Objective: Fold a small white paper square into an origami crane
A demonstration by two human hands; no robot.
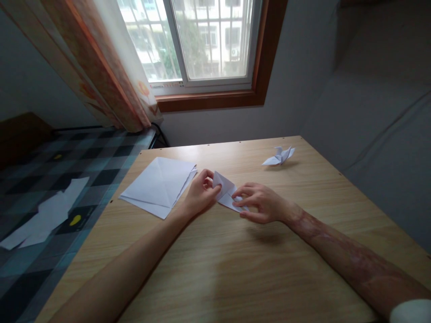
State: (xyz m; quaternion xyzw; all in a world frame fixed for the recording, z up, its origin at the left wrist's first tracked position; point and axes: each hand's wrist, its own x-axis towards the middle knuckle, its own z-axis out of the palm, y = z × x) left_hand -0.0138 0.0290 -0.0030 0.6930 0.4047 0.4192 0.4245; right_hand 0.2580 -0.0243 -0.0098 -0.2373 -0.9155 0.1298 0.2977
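A small folded piece of white paper [226,182] is between my hands, near the middle of the table. My left hand [203,190] pinches its left side between thumb and fingers. A pointed flap stands up at the upper left of the paper, and a flatter part stretches down to the right. Over that right part lies my right hand [257,202], its fingers spread and their tips touching the paper. These fingers partly hide the paper's right end.
White paper sheets [156,181] with crease lines lie stacked left of my left hand. A folded paper crane [279,156] stands at the back right of the wooden table [202,269]. Paper offcuts [50,217] lie on the checked bed [111,152] beside the table.
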